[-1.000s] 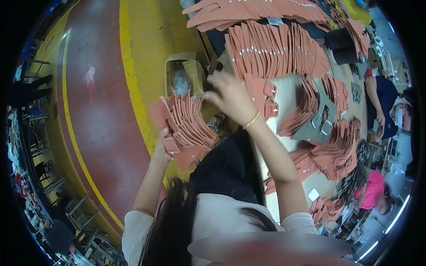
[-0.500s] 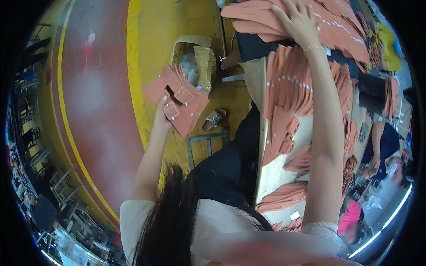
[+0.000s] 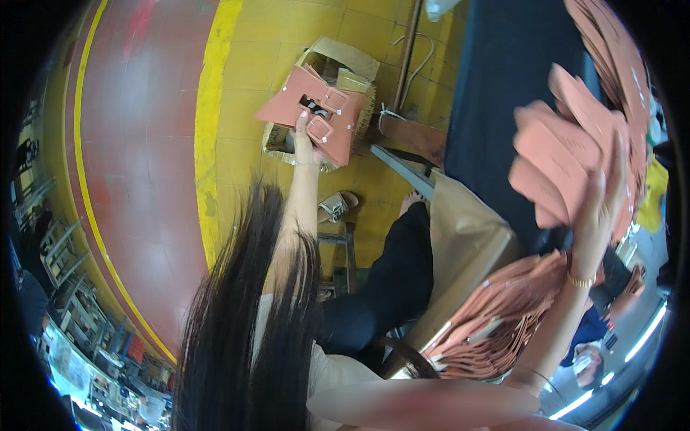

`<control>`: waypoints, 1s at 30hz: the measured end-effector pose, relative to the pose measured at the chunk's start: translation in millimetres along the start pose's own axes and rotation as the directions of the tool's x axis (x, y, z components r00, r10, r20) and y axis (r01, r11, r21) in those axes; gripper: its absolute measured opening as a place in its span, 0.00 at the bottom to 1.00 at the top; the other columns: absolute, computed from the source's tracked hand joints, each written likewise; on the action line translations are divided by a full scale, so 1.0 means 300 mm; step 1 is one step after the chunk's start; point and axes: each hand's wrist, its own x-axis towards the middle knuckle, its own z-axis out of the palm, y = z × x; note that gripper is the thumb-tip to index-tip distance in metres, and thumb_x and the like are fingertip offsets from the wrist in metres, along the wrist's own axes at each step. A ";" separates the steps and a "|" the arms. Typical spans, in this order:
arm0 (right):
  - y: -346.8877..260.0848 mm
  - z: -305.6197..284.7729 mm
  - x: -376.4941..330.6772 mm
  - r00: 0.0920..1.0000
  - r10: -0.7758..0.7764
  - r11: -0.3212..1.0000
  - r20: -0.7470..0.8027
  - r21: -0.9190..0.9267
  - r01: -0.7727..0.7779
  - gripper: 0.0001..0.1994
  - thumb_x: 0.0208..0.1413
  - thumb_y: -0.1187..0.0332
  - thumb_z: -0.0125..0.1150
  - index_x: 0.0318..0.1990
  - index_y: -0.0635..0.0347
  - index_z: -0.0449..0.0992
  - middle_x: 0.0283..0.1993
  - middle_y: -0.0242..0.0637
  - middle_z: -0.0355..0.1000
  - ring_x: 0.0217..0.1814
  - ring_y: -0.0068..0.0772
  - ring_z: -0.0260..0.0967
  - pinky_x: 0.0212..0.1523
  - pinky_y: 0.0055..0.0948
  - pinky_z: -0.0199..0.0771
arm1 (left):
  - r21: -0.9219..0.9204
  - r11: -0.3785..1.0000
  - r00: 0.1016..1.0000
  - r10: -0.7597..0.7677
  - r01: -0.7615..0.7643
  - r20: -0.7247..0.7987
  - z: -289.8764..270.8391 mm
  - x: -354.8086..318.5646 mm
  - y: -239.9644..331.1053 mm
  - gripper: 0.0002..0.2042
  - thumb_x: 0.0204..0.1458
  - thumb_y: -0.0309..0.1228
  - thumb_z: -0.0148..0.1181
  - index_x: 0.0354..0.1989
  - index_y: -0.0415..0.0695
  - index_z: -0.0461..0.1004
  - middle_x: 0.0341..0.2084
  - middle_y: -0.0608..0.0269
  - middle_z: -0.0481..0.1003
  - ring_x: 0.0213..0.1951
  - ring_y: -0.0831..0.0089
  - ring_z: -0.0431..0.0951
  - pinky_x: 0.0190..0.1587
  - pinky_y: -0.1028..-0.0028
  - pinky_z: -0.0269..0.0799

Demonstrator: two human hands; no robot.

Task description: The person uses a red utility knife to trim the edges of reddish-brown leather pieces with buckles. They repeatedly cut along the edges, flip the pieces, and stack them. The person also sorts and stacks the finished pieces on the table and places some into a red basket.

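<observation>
My left hand (image 3: pixel 306 145) is closed on a small stack of salmon-coloured leather shoe uppers (image 3: pixel 342 133) with two covered buckles and a cut-out between them. It holds them out at the left, over the cardboard box. At the right, my right hand (image 3: pixel 600 201) has its fingers round a fanned bunch of salmon leather pieces (image 3: pixel 553 154), over the dark-covered table (image 3: pixel 496 79). The bunch is blurred, and parts of the fingers are hidden by it. Close to my right forearm lies a thick row of more leather uppers (image 3: pixel 496 320).
An open cardboard box (image 3: pixel 363 59) stands on the yellow floor. A long pile of leather pieces (image 3: pixel 611 47) runs along the far right. Brown paper (image 3: pixel 467 223) hangs over the table's near edge. A sandal (image 3: pixel 336 208) lies by a metal stool (image 3: pixel 350 248).
My view has turned, so the table now sits further right. My right hand has come away from the flat pile with a bunch of pieces. The left keeps its uppers, now over the box.
</observation>
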 end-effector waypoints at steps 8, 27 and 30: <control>0.051 -0.007 -0.049 0.905 0.424 0.896 0.037 0.128 -0.425 0.30 0.65 0.52 0.41 0.69 0.59 0.50 0.72 0.40 0.49 0.74 0.41 0.44 0.72 0.39 0.41 | 0.063 0.991 0.951 0.133 -0.120 -0.279 -0.222 0.121 -0.114 0.42 0.45 0.31 0.69 0.63 0.46 0.44 0.55 0.54 0.61 0.54 0.60 0.68 0.52 0.58 0.73; -0.032 0.013 0.015 0.964 0.265 0.961 0.002 -0.085 -0.264 0.31 0.64 0.49 0.41 0.68 0.61 0.54 0.70 0.44 0.52 0.73 0.43 0.46 0.71 0.41 0.40 | 0.390 0.902 0.851 0.053 0.183 -0.523 -0.420 0.335 -0.293 0.64 0.42 0.37 0.74 0.66 0.40 0.14 0.68 0.50 0.47 0.64 0.60 0.58 0.65 0.60 0.56; -0.052 0.008 0.023 0.972 0.237 0.968 -0.005 -0.087 -0.236 0.32 0.63 0.49 0.41 0.67 0.61 0.55 0.70 0.45 0.53 0.73 0.44 0.46 0.71 0.41 0.39 | 0.392 0.869 0.756 0.032 0.301 -0.653 -0.376 0.323 -0.302 0.64 0.44 0.40 0.72 0.65 0.34 0.14 0.67 0.47 0.48 0.64 0.58 0.59 0.65 0.64 0.56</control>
